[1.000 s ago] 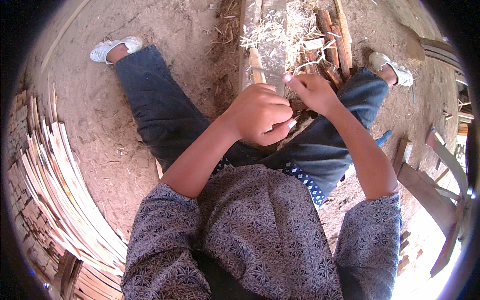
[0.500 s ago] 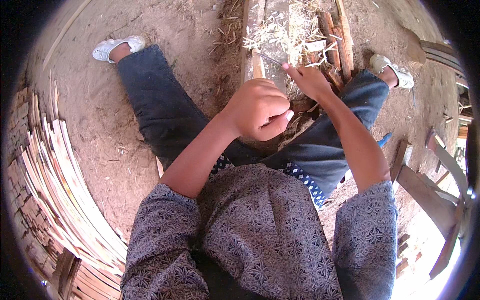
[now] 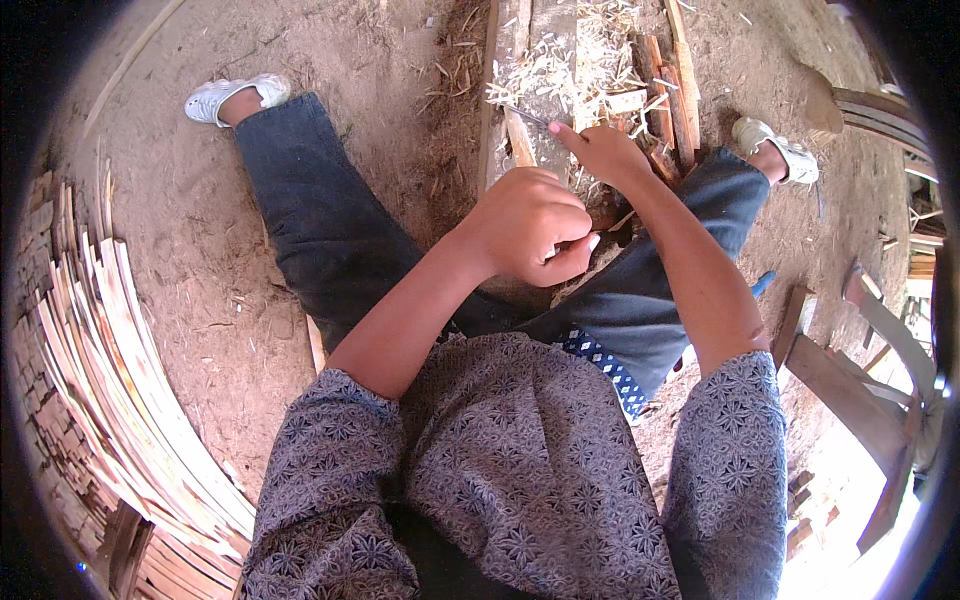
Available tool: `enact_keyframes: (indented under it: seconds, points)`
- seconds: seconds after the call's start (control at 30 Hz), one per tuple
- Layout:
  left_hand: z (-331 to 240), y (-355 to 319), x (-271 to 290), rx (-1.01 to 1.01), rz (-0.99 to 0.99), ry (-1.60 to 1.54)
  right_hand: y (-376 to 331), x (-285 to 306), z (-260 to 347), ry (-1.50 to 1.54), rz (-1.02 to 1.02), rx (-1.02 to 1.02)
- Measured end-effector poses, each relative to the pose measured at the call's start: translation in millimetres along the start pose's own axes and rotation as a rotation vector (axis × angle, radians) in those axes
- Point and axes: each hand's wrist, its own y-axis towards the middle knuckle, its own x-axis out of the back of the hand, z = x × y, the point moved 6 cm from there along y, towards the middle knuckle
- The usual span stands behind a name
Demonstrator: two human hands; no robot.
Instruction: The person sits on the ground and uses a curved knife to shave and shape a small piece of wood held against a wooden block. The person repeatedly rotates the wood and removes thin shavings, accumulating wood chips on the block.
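Note:
My left hand (image 3: 532, 226) is a closed fist with the fingers wrapped round a narrow wooden stick (image 3: 520, 142). The pale stick sticks out beyond the knuckles, its far end over the board ahead of me. To the right, my right hand (image 3: 614, 158) grips a knife (image 3: 532, 117), thumb stretched along it. The thin dark blade points left and crosses the stick close to its far end. Its handle is hidden in my palm. Under both lies a long wooden board (image 3: 550, 150), strewn with pale wood shavings (image 3: 545, 72).
Reddish wood pieces (image 3: 672, 105) lie right of the board. Long pale wood strips (image 3: 130, 360) are piled at my left. A wooden frame (image 3: 850, 385) stands on the right. My legs spread on both sides of the board over a bare earth floor (image 3: 370, 60).
My right hand and the knife have shifted slightly left. My left fist has moved a little right and toward me, along with the stick.

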Motion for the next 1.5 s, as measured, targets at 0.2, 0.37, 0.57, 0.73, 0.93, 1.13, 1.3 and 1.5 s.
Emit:
enact_keyframes:
  seconds: [0.2,0.37,0.57,0.73,0.93,1.13,1.3,1.5]
  points:
    - [-2,-11,-8,0.02,-0.006,0.011,-28,-7,-3,0.232,0.011,0.095]
    - [-12,-20,-6,-0.037,-0.002,0.147,-82,-11,-1,0.561,0.04,0.135]
    - [-15,-57,-4,0.18,0.004,0.246,-90,-31,21,0.851,0.02,0.04]
    - [-15,-86,-3,0.295,-0.057,0.186,-60,-75,53,1.239,-0.066,0.026]
    - [18,-136,-32,1.159,-0.611,-0.865,-92,-63,75,1.239,-0.075,0.033]
    - [10,-115,-30,1.11,-0.565,-1.031,-132,-24,56,1.016,-0.207,0.174]
    - [29,-130,-40,1.19,-0.598,-1.061,-146,-35,32,0.691,-0.214,0.306]
    - [31,-123,-54,1.239,-0.705,-1.206,-145,-62,32,0.767,-0.068,0.413]
